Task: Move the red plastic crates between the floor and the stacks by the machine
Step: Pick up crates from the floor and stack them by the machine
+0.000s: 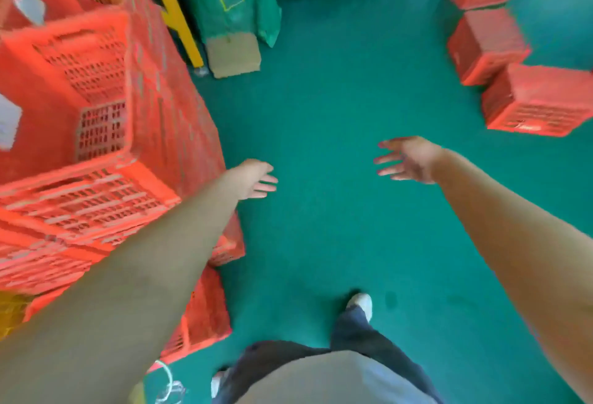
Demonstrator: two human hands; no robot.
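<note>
Down at the bottom of the frame, my shoe (361, 304) stands on the green floor (321, 243), and both arms reach forward over it. My left hand (256, 180), left of centre, has its fingers loose and straight and holds nothing. My right hand (406, 160), right of centre, is spread wide and just as empty. Neither hand touches a crate, so I judge I am between carries, about to go for the next one.

Just beside my left arm, filling the left side of the frame, rises the tall stack (154, 108) of red crates. Its top crate (80, 99) is open and bare inside, with slotted walls and a perforated base.

Farther off at the upper right, three floor crates (539, 99) sit close together, apparently upside down, well apart from both hands. The next move, as I see it, calls for stepping across, stooping, and gripping one by two opposite sides. The blur hides their handles.
</note>
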